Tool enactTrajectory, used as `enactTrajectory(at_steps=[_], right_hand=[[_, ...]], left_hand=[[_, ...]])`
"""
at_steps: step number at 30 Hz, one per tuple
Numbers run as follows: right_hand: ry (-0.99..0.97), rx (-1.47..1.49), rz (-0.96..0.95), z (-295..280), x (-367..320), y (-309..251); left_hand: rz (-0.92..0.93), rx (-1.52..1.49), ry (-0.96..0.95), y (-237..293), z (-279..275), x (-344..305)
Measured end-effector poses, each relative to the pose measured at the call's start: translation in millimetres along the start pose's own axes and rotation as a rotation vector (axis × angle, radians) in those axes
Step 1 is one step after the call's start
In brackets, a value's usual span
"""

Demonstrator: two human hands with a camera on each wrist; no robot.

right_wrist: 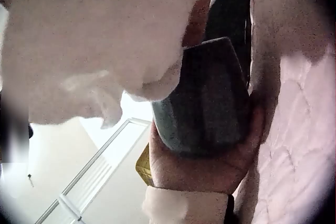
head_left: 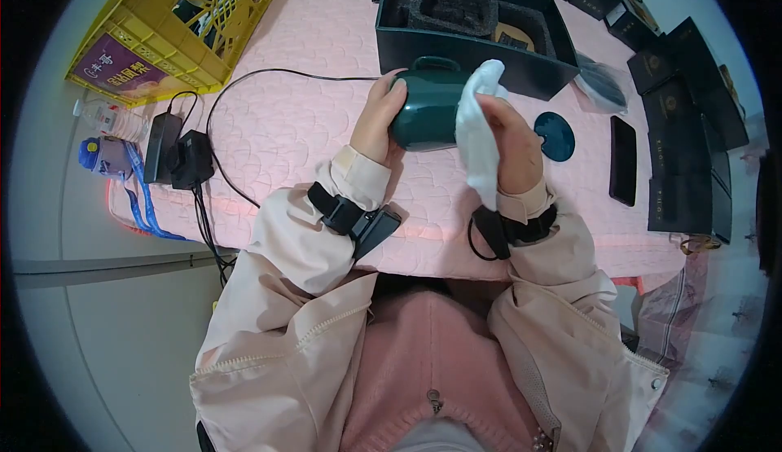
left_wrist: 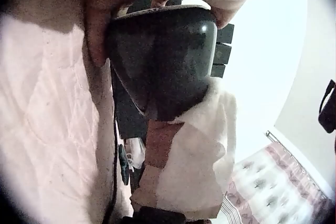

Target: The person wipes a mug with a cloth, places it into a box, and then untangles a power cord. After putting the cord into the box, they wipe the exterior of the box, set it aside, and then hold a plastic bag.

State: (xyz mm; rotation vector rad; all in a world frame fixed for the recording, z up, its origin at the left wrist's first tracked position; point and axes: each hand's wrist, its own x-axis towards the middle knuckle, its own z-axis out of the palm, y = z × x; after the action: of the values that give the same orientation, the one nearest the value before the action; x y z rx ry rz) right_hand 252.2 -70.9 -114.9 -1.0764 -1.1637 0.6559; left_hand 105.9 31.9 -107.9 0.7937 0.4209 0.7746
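A glossy dark green mug [head_left: 430, 108] is held sideways above the pink quilted cover, its handle [head_left: 436, 63] pointing away from me. My left hand [head_left: 377, 118] grips the mug's left end, and in the right wrist view its palm [right_wrist: 194, 169] cups that end. At the opposite end, my right hand [head_left: 520, 151] holds a white cloth [head_left: 476, 147] against the mug. The cloth hangs down toward the wrist and hides part of the right fingers and that end of the mug. A round dark green lid [head_left: 558, 136] lies just right of the right hand.
Behind the mug stands an open dark box [head_left: 521, 73] with foam inserts. A black phone [head_left: 623, 161] and stacked dark boxes [head_left: 688, 175] are at the right. On the left are a yellow crate [head_left: 204, 57], a bottle [head_left: 110, 118], black adapters [head_left: 192, 159] and a trailing cable [head_left: 213, 110].
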Motion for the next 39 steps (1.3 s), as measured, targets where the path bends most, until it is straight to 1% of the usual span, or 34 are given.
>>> enactTrajectory(at_steps=[2,7,10,11,14,15,18,19,22,23,26,30,31,33,35,38,39], right_hand=[[-0.103,-0.233,-0.112,-8.5,3.5,6.8],[-0.056,-0.206,-0.053,2.9,3.9,2.2],[-0.011,-0.54,-0.331,5.8,9.4,1.5],[-0.009,-0.539,-0.331,8.5,9.6,-0.8],[0.019,-0.197,-0.084,18.3,8.0,-11.3],[0.021,-0.196,-0.084,19.6,7.2,-10.9],[0.168,-0.121,0.019,22.2,3.3,-5.1],[0.17,-0.12,0.019,19.5,2.2,-1.4],[0.167,-0.114,0.134,6.0,1.2,9.2],[0.171,-0.114,0.134,4.7,1.2,10.5],[0.294,-0.009,0.105,4.4,3.4,7.8],[0.258,0.033,0.096,1.6,3.1,4.6],[0.259,0.034,0.096,0.5,3.5,2.2],[0.2,-0.049,0.136,-1.9,5.4,-5.0],[0.169,-0.09,0.156,-1.9,7.3,-5.2],[0.09,-0.736,-0.466,4.9,14.6,1.2],[0.091,-0.735,-0.466,8.4,14.1,-1.0]], left_hand=[[-0.005,0.003,0.01,0.2,0.2,0.0],[0.01,-0.014,-0.019,-0.3,1.2,-0.7],[0.017,-0.002,-0.028,0.5,3.4,-2.1],[0.003,0.018,-0.034,0.5,3.1,-2.0],[-0.028,0.057,-0.046,-1.1,2.3,-0.8],[-0.017,0.068,-0.061,-2.7,1.2,0.1],[0.002,0.092,-0.088,-7.5,-3.3,2.2],[-0.003,0.081,-0.099,-8.2,-5.0,3.2],[-0.018,0.06,-0.126,-10.4,-8.6,4.6],[-0.024,0.062,-0.116,-11.1,-9.6,4.5],[-0.035,0.065,-0.096,-11.8,-11.2,5.3],[-0.025,0.106,-0.123,-10.6,-12.1,8.3],[-0.084,0.072,-0.15,-9.5,-11.7,7.5],[-0.201,0.002,-0.204,-7.2,-10.1,5.9],[-0.186,0.016,-0.187,-5.3,-7.4,4.6],[-0.156,0.045,-0.151,-5.4,-5.7,4.4],[-0.137,0.037,-0.146,-7.5,-6.9,6.1]])
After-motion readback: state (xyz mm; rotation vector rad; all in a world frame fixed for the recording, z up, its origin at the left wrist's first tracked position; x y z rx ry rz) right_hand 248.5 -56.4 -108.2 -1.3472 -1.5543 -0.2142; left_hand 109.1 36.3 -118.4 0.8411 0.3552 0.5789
